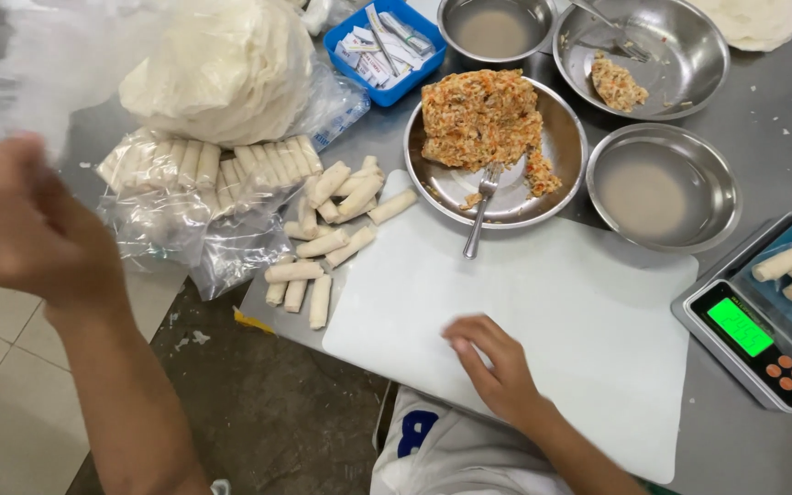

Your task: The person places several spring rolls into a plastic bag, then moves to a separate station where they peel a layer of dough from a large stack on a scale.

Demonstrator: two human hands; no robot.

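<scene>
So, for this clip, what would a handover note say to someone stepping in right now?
Left hand: raised off to the side, blurred, grip unclear.
Right hand: flat on the white cutting board, holding nothing.
Filling with a fork sits in the steel bowl behind the board.
Done: finished rolls piled left of the board, more on the scale.
Left: plenty of filling; wrapper stack far left; board bare.

The right hand (497, 367) rests flat on the white cutting mat (588, 312), fingers spread, while the left hand (20, 220) hangs blurred above the floor, well off the table. Loose spring rolls (327, 243) lie beside a steel bowl of filling (488, 119) with a fork (480, 206); a kitchen scale (753, 335) sits at the right.
</scene>
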